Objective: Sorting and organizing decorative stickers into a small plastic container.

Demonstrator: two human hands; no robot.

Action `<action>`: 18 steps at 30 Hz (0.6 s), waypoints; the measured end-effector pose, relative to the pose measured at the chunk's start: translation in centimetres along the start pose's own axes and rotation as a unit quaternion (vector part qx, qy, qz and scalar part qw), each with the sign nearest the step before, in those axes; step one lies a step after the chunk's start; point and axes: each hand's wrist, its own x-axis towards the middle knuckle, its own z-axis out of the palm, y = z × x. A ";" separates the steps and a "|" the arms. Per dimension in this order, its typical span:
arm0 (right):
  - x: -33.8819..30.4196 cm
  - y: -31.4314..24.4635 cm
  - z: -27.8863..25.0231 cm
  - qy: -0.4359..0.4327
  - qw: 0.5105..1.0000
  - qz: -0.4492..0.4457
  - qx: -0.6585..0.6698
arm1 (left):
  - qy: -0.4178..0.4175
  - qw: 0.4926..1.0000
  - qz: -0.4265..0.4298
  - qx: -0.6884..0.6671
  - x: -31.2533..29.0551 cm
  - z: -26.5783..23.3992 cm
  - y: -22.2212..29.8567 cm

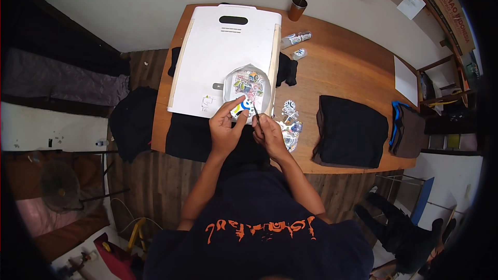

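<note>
My left hand (226,126) is closed on a white printed sticker (243,107) with blue and green shapes, pinched between thumb and fingers. Close by on its right, my right hand (270,134) grips what look like small dark scissors (257,113), their thin blades pointing up beside the sticker's edge. Just beyond both hands stands a round clear tub (227,84) holding colourful printed scraps. It rests on the near part of a large white panel-like case (207,57) with a dark slot at its far end.
Cut-out printed stickers (290,124) lie on the wooden table (342,67) right of my hands. Rolled clear printed film (298,39) and a brown tumbler (297,9) are farther back. Folded black cloth (350,132) and a brown-and-blue folded cloth (410,130) lie at the right.
</note>
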 end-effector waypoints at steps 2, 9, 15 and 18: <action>0.0 0.4 -0.3 -0.001 1.000 -0.003 -0.004 | -0.001 1.000 0.001 -0.001 0.0 0.1 0.0; 0.0 0.3 -0.2 0.002 1.000 -0.008 -0.011 | -0.002 1.000 -0.007 0.009 -0.1 -0.5 -0.9; 0.0 0.0 0.0 0.008 1.000 -0.007 -0.001 | -0.006 1.000 0.008 0.006 0.1 0.0 -0.1; 0.0 0.0 0.0 0.006 1.000 -0.011 -0.004 | -0.010 1.000 0.007 0.004 0.0 -0.1 -0.2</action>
